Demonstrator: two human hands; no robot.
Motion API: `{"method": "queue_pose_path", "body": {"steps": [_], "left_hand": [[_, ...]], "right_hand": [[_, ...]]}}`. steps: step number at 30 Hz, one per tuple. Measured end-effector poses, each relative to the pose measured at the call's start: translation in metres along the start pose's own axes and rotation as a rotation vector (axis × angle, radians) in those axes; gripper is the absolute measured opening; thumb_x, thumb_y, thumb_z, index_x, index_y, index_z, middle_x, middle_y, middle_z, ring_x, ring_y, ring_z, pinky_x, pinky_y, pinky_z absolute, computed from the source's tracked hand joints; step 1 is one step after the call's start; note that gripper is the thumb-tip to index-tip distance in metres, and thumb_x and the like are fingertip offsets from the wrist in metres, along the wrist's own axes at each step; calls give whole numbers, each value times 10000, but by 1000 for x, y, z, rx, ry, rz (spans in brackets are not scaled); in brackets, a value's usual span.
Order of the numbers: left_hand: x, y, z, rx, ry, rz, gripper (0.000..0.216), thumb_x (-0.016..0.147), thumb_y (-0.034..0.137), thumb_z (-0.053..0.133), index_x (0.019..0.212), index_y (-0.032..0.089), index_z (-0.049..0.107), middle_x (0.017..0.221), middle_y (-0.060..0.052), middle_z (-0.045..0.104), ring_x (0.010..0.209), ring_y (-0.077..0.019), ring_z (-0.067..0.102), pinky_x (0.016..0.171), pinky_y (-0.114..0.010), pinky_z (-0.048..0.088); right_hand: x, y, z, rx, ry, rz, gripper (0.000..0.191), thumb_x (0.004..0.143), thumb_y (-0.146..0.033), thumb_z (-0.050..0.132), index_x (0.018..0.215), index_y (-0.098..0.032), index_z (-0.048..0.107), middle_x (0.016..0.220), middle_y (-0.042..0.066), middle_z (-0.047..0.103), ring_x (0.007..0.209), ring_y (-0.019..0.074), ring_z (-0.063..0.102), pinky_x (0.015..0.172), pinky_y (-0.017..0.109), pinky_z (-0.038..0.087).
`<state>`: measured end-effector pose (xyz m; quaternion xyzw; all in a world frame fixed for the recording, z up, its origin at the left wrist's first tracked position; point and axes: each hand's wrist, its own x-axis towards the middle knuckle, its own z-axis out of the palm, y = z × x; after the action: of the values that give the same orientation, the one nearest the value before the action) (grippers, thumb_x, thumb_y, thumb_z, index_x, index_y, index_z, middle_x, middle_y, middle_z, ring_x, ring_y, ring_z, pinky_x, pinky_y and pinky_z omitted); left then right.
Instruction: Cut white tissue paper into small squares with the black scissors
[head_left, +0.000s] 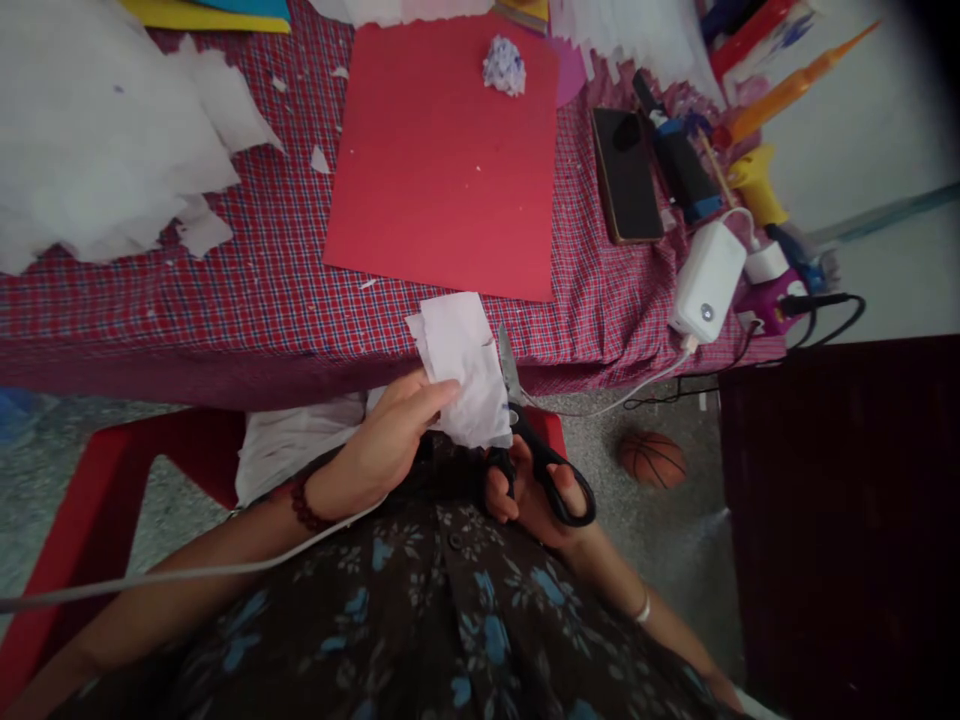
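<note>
My left hand [390,440] pinches a folded piece of white tissue paper [466,365] held up over my lap. My right hand [534,500] has its fingers through the black handles of a pair of scissors [536,440]. The blades point upward along the right edge of the tissue paper. Both hands are just in front of the table's near edge, below a red sheet of card [450,150] that lies flat on the checked tablecloth [225,280]. A small crumpled white and purple tissue flower [504,66] rests on the card's far end.
Heaps of white tissue [90,140] cover the table's left side. At right lie a dark phone [626,175], a white power adapter [709,282] with cables, glue guns and tools. A basketball [652,458] sits on the floor. A red chair [90,500] frames my left.
</note>
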<state>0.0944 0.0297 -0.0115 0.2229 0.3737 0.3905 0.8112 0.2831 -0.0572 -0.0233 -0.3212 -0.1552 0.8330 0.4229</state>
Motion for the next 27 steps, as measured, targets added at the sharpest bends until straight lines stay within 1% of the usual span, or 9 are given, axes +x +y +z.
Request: {"method": "queue_pose_path", "body": {"steps": [3,5,11,13,16,18,20,24,27], "left_hand": [[0,3,-2,57,33,-10,332,893,413,683,1063,141,769,1037,-90,787,954,-266,701,847,-350,514],[2,5,-2,76,45,-22,362,890,441,680,1054,132,771,1003,-96,789,928,-271,703,826,-352,516],[9,12,4,84,24,-99,403,863,505,683,930,118,772,850,-111,776,826,-287,709,758,-368,525],[11,11,5,84,65,-91,400,862,523,679,900,135,766,844,-106,768,845,-291,704,764,-371,522],[14,7,3,124,198,-42,357,852,519,681,818,167,734,826,-83,745,893,-287,679,801,-366,502],[15,4,0,170,290,-24,313,835,483,687,743,184,684,782,-62,711,876,-274,653,777,-355,482],[15,2,-2,186,344,-17,288,822,449,678,692,197,627,732,-37,660,809,-245,617,724,-340,457],[14,2,-2,151,370,-6,238,805,382,655,672,207,563,678,10,566,661,-169,507,643,-311,412],[13,4,1,130,376,0,201,791,347,650,680,200,569,668,17,551,645,-154,488,641,-300,415]], "right_hand": [[-2,3,-2,-39,2,-11,584,812,-676,730,1212,-263,629,844,6,612,580,119,483,579,276,385],[-3,5,-4,-62,9,-15,595,807,-680,736,1213,-260,625,858,7,616,591,120,487,585,279,381],[-5,9,-12,-141,11,-20,638,788,-685,758,1234,-257,600,857,6,611,619,130,502,596,280,372],[-6,10,-13,-171,18,-30,612,810,-676,741,1227,-251,603,869,14,617,638,137,512,613,286,373],[-8,10,-11,-206,42,-37,564,818,-665,737,1164,-234,622,877,28,627,652,140,520,624,288,368],[-7,9,-9,-177,50,-26,557,796,-668,753,1126,-238,623,859,21,623,638,137,515,613,284,363],[-6,7,-7,-106,39,5,571,780,-682,755,1127,-250,613,839,13,622,623,136,512,606,280,369],[-2,4,-4,11,0,57,599,765,-718,737,1128,-259,609,813,1,621,594,134,507,603,285,393],[-1,4,-1,22,-2,37,607,766,-728,739,1133,-261,613,804,-8,620,556,115,476,572,271,387]]}}
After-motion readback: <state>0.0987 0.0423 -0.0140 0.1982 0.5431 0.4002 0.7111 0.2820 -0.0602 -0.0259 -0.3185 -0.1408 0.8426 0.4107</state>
